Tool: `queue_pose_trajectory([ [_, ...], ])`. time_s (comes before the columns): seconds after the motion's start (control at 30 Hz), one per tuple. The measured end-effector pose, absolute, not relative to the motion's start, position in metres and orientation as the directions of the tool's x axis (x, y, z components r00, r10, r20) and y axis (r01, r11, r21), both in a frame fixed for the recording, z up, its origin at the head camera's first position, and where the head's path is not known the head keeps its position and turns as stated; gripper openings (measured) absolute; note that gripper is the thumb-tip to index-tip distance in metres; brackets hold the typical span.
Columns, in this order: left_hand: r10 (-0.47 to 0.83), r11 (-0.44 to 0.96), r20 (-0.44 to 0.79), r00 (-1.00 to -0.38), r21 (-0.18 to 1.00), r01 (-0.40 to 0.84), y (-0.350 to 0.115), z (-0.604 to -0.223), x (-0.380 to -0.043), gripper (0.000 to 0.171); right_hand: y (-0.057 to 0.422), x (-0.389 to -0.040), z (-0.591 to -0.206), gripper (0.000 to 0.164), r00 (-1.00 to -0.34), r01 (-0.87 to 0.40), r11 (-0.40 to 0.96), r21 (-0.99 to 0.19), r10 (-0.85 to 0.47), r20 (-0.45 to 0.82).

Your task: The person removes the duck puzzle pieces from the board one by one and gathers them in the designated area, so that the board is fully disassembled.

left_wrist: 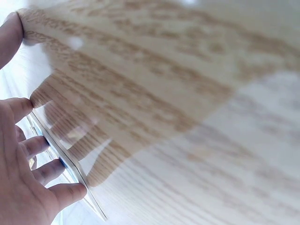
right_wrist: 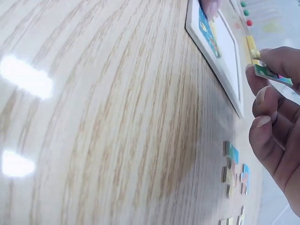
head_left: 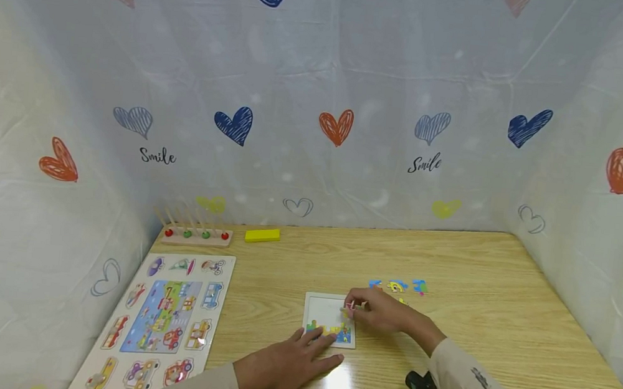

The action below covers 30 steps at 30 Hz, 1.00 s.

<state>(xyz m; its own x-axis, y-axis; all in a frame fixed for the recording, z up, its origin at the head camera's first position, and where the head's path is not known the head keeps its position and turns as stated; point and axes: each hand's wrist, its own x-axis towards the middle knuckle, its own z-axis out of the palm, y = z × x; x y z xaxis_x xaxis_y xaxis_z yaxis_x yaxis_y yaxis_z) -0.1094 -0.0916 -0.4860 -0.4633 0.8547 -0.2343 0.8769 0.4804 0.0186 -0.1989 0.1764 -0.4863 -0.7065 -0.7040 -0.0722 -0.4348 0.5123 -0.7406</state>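
Observation:
A small white puzzle frame (head_left: 330, 297) lies on the table with joined jigsaw pieces (head_left: 336, 333) along its near side; its far part is bare white. My right hand (head_left: 381, 311) pinches a jigsaw piece (right_wrist: 273, 75) between thumb and forefinger, raised over the frame's right side. In the right wrist view this piece shows green and pink. My left hand (head_left: 295, 365) is spread, palm down, its fingertips at the frame's near edge and over the joined pieces. In the left wrist view its fingers (left_wrist: 68, 193) lie along the frame's edge.
Loose jigsaw pieces (head_left: 397, 285) lie beyond my right hand. A large vehicle puzzle board (head_left: 221, 311) fills the table's left side. Behind it stand a wooden peg rack (head_left: 197, 240) with red and green beads and a yellow block (head_left: 262, 235). A printed curtain (head_left: 368, 187) surrounds the table.

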Motion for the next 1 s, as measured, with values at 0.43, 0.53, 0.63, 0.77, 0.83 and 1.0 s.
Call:
queue_pose_trajectory([
  [0.43,0.847,0.49,-0.252,-0.468,0.03,0.871,-0.092,-0.485,-0.108,0.086,0.208,-0.195,-0.493,0.017,-0.763,-0.436,0.517,-0.736,-0.646,-0.002],
  [0.53,0.844,0.491,-0.26,-0.469,0.025,0.871,-0.091,-0.484,-0.109,0.086,0.216,-0.195,-0.495,0.012,-0.774,-0.452,0.514,-0.729,-0.632,0.035],
  [0.63,0.84,0.494,-0.269,-0.47,0.024,0.869,-0.091,-0.483,-0.109,0.085,0.225,-0.194,-0.495,0.018,-0.792,-0.451,0.523,-0.723,-0.608,0.055],
  [0.77,0.838,0.501,-0.27,-0.474,0.038,0.865,-0.091,-0.483,-0.108,0.086,0.236,-0.192,-0.494,0.028,-0.822,-0.42,0.537,-0.732,-0.567,0.055],
  [0.83,0.838,0.505,-0.268,-0.475,0.054,0.861,-0.091,-0.483,-0.108,0.085,0.242,-0.19,-0.493,0.026,-0.836,-0.395,0.54,-0.743,-0.547,0.047],
  [1.0,0.836,0.51,-0.279,-0.474,0.074,0.857,-0.091,-0.483,-0.109,0.085,0.258,-0.187,-0.494,0.02,-0.866,-0.349,0.552,-0.757,-0.499,0.035],
])
